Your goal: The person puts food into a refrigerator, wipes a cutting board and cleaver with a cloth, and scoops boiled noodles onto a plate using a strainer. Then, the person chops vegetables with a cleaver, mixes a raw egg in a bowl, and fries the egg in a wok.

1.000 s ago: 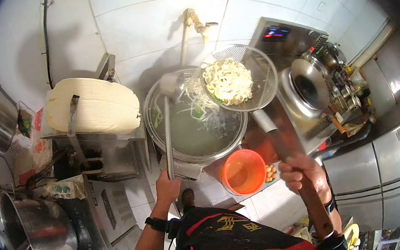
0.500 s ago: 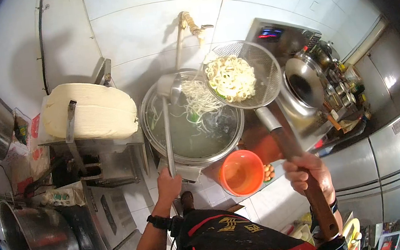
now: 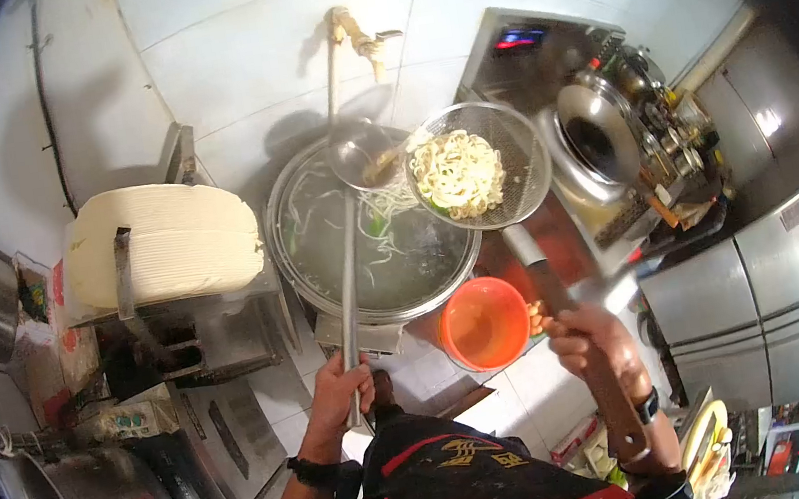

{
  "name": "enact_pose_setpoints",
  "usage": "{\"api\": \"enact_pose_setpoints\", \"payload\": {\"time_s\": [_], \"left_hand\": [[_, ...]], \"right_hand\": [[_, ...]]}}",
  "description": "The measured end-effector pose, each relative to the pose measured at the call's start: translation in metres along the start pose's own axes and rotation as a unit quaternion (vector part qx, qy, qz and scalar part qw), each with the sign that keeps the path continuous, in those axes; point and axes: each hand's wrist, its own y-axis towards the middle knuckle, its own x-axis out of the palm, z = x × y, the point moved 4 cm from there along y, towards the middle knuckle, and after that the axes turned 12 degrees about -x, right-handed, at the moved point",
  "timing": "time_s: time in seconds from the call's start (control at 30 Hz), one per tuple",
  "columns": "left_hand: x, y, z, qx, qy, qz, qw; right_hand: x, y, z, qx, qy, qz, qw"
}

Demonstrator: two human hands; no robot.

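My left hand [image 3: 338, 394] is wrapped round the long metal handle of a ladle [image 3: 355, 276]. The ladle's bowl is over the far part of a big steaming pot [image 3: 305, 297], near the strainer's left rim. Pale noodle strands [image 3: 383, 201] lie in the cloudy water. In my right hand [image 3: 598, 339] is the wooden handle of a mesh strainer [image 3: 531, 156], held over the pot's right edge. Wide, flat noodles [image 3: 455, 173] with a bit of green are heaped in it.
An orange bucket [image 3: 487, 339] stands before the pot, with eggs [image 3: 535, 317] beside it. A big dough block [image 3: 161, 242] rests on a machine at left. A wok [image 3: 597, 138] is at right, near a steel fridge [image 3: 704, 341]. A pipe [image 3: 333, 76] runs down the wall.
My left hand has drawn back towards my body, and the ladle's bowl has moved right, towards the strainer. The strainer with its noodles stays over the pot's right side. The view has shifted slightly.
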Motion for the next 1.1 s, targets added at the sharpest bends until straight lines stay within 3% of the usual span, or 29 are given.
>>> {"api": "enact_pose_setpoints", "payload": {"time_s": [0.17, 0.33, 0.57, 0.63, 0.7, 0.77, 0.87, 0.97, 1.1], "left_hand": [[0.018, -0.060, 0.026, -0.008, 0.131, 0.013, 0.991], [0.037, -0.080, 0.019, -0.028, 0.329, 0.013, 0.944], [0.085, -0.071, -0.064, -0.120, 0.313, -0.013, 0.942], [0.096, -0.065, -0.086, -0.122, 0.273, -0.004, 0.954], [0.099, -0.056, -0.102, -0.148, 0.277, -0.013, 0.949], [0.098, -0.044, -0.118, -0.154, 0.299, 0.002, 0.942], [0.100, -0.028, -0.137, -0.170, 0.367, 0.053, 0.913], [0.092, -0.011, -0.157, -0.210, 0.348, 0.052, 0.912], [0.097, 0.006, -0.171, -0.230, 0.356, 0.057, 0.904]], "right_hand": [[-0.051, 0.012, 0.034, -0.021, -0.004, 0.021, 1.000], [-0.115, -0.018, 0.062, -0.019, 0.119, -0.010, 0.993], [-0.209, -0.076, 0.115, -0.050, 0.155, 0.040, 0.986], [-0.254, -0.074, 0.148, -0.030, 0.109, 0.115, 0.987], [-0.304, -0.049, 0.184, -0.025, 0.051, 0.178, 0.982], [-0.363, -0.002, 0.226, -0.033, 0.006, 0.162, 0.986], [-0.427, 0.072, 0.275, -0.012, 0.034, 0.224, 0.974], [-0.463, 0.129, 0.313, 0.006, 0.072, 0.308, 0.949], [-0.499, 0.193, 0.371, 0.049, -0.031, 0.346, 0.936]]}}
